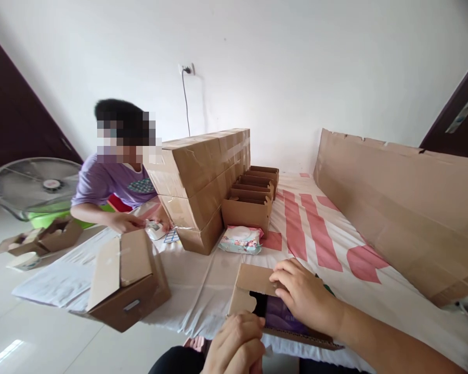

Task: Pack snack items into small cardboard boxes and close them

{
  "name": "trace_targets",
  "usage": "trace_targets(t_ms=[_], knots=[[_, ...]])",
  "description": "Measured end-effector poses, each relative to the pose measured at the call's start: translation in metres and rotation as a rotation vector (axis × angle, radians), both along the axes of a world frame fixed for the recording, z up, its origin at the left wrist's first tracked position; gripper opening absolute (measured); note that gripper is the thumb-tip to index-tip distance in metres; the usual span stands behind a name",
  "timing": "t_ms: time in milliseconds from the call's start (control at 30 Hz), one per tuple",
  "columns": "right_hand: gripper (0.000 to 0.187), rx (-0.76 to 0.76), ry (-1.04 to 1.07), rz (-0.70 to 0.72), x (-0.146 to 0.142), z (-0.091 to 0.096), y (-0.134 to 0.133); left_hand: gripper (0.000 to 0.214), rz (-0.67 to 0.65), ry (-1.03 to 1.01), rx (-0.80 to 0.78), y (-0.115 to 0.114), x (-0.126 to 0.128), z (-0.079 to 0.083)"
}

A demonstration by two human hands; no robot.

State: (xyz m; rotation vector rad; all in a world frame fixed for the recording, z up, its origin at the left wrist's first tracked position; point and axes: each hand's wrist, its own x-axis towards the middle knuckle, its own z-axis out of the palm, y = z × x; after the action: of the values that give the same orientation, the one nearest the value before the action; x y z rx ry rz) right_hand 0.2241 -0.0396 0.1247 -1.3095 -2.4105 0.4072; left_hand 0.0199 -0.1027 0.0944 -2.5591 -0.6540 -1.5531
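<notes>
A small cardboard box (253, 279) stands at the near edge of the cloth-covered table, its top partly open. A purple package (283, 314) shows inside it. My right hand (306, 296) lies over the box, its bent fingers gripping the far flap. At the near left corner, my left hand (236, 343) is closed with curled fingers on the box's edge; its thumb side is partly hidden. Something dark green (326, 287) peeks out behind my right wrist. Just beyond the box sits a flowered pack of wipes (241, 240).
Stacked taped cartons (203, 176) form a wall across the table, with several open boxes (246, 208) beside it. Another carton (130, 280) sits left. A cardboard panel (398, 208) stands at right. A person in purple (113, 182) handles a small white item. A fan (35, 184) is behind.
</notes>
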Motion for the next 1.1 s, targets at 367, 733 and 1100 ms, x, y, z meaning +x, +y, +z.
trace_targets(t_ms=[367, 733, 1100], knots=[[0.021, 0.03, 0.271, 0.022, -0.006, 0.002, 0.007, 0.018, 0.06, -0.009, 0.049, 0.007, 0.012, -0.014], [0.024, -0.049, 0.35, 0.01, 0.016, 0.023, -0.024, 0.024, 0.077, 0.026, -0.028, 0.009, 0.014, -0.026], [0.021, 0.196, 0.213, -0.057, -0.012, 0.005, -0.038, 0.021, 0.097, 0.027, -0.034, 0.008, 0.017, -0.022]])
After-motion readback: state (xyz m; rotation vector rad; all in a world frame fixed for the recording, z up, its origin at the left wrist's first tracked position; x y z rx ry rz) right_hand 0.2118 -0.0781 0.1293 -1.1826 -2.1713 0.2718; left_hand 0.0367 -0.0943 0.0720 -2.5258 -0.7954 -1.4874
